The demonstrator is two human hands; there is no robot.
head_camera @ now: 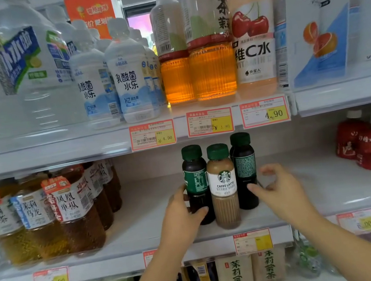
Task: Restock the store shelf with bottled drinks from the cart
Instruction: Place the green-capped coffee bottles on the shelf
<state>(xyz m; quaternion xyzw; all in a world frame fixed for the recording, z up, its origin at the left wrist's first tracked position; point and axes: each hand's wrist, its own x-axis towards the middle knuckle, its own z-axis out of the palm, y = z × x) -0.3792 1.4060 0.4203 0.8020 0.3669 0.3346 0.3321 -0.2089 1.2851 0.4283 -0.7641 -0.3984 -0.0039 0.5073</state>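
Gripping dark coffee bottle (196, 186) low on body: left hand (181, 215), fingers curled. Right hand (280, 188) spread, empty, beside second dark bottle (244, 170). Latte bottle (223, 190) between hands, on shelf (143, 218). Likely rigid, smooth, moderately heavy; grasp mid-body.

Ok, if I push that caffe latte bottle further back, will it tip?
Probably stable: the caffe latte bottle looks full to the neck, so heavy. It is tall and narrow, so push low. Its ribbed lower half should give grip.
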